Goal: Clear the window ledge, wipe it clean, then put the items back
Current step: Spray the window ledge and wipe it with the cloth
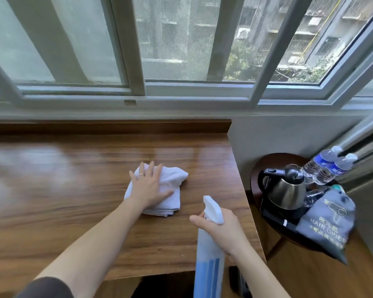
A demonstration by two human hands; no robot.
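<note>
Round side table (pixel 259 168) — kettle (pixel 285 191), two water bottles (pixel 323 167), hair-drier bag (pixel 326 224)

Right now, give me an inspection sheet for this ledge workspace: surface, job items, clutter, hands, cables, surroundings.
Surface: wooden ledge bare apart from the cloth; glossy, with window glare at left.
Job's things: folded white cloth flat on the ledge; spray bottle with blue liquid, held off the ledge's near edge.
Clutter: on the round side table at right, an electric kettle, two water bottles and a grey hair dryer bag.
Hands: left hand flat on the cloth; right hand around the spray bottle's neck.
Cables: nothing seen.
Surroundings: sliding window behind the ledge, buildings and greenery outside.
</note>
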